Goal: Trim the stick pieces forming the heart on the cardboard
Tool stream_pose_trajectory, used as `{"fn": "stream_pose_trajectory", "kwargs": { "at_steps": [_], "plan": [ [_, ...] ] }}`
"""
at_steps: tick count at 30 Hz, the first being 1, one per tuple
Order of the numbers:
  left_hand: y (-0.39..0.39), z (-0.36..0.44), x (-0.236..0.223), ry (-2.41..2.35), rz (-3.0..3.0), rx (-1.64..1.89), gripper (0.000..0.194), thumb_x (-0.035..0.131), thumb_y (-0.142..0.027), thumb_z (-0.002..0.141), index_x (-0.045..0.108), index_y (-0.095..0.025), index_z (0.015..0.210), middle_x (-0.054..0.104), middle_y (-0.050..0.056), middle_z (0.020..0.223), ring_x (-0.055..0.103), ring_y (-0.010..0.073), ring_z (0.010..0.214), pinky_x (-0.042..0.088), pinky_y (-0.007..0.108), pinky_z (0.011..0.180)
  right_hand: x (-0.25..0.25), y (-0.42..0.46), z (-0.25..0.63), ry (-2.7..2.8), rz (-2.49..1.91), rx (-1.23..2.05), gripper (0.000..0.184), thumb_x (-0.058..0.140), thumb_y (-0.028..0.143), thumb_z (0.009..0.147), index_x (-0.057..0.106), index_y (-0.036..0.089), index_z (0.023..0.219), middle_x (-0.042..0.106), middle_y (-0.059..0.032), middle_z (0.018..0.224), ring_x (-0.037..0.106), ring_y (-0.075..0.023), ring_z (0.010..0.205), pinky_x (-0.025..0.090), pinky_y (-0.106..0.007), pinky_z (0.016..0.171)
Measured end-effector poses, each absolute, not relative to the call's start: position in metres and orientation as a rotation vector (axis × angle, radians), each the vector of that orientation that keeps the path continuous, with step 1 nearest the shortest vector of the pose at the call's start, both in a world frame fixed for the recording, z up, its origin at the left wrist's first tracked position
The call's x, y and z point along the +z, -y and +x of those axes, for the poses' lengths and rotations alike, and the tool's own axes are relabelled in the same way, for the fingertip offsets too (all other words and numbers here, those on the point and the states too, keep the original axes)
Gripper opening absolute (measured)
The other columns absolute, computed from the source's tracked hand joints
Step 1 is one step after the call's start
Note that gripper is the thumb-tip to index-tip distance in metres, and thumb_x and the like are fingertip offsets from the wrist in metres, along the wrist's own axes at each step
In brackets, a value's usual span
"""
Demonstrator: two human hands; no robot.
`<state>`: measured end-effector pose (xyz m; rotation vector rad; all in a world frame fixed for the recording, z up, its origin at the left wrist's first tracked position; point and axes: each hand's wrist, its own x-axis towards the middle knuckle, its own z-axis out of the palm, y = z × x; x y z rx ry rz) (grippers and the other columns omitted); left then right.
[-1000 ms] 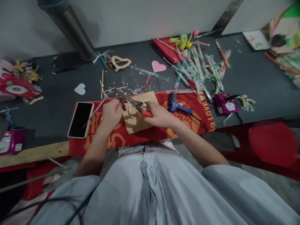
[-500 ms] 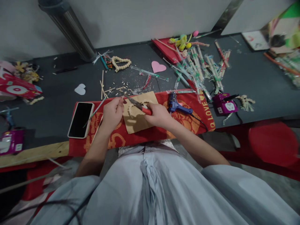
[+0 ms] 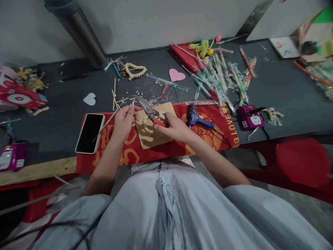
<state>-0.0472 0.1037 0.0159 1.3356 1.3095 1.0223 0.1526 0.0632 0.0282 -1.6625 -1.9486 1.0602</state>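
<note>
My right hand (image 3: 175, 126) is wrapped round the red and white handles of a pair of pruning shears (image 3: 149, 111). Their blades are spread and point up and left, just above my left fingertips. Pinched in my left hand (image 3: 126, 119) is a thin wooden stick (image 3: 133, 103); only its pale tip shows, close to the blades. Under the shears lies a brown piece of card (image 3: 152, 137), with a curved row of small pale pieces (image 3: 146, 124) on it, partly covered by my right hand and the tool. A red patterned towel (image 3: 132, 158) lies beneath the card.
A phone (image 3: 90, 133) lies left on the towel, a blue glue gun (image 3: 199, 118) right. Behind are cut sticks (image 3: 113, 95), a beaded-looking heart frame (image 3: 135, 71), a pink paper heart (image 3: 177, 75) and wrapped sticks (image 3: 218, 71). A purple box (image 3: 250, 116) stands right.
The shears' blades, close together at the stick's tip before, have spread apart and moved upward. My right-hand fingers have loosened round the handles. My left hand has barely shifted.
</note>
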Motion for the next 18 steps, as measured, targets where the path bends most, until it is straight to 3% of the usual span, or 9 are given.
{"fn": "stream_pose_trajectory", "kwargs": {
  "at_steps": [5,11,18],
  "plan": [
    [-0.104,-0.043,0.016,-1.241,1.224,1.069,0.033,0.053,-0.051,0.083,0.057,-0.018,0.087,0.051,-0.004,0.056,0.021,0.0026,0.035,0.019,0.019,0.035,0.024,-0.063,0.149,1.864,-1.562,1.135,0.024,0.029,0.039,0.090,0.038,0.021,0.076,0.047,-0.0001,0.075,0.048,-0.0156,0.074,0.035,-0.027,0.067],
    [-0.108,-0.041,0.009,-1.282,1.275,1.106,0.032,0.066,-0.048,0.072,0.056,-0.017,0.078,0.048,-0.004,0.058,0.035,0.0046,0.043,0.026,0.019,0.040,0.015,-0.065,0.148,1.862,-1.554,1.124,0.021,0.030,0.035,0.090,0.036,0.022,0.075,0.046,-0.0002,0.074,0.046,-0.0153,0.072,0.034,-0.027,0.067],
    [-0.109,-0.043,0.012,-1.405,1.503,1.117,0.025,0.062,-0.041,0.076,0.055,-0.017,0.072,0.049,-0.004,0.057,0.040,0.0070,0.050,0.032,0.021,0.048,0.025,-0.065,0.149,1.919,-1.604,1.068,0.024,0.028,0.033,0.091,0.042,0.021,0.076,0.051,-0.0019,0.074,0.048,-0.0161,0.073,0.032,-0.027,0.066]
  ]
}}
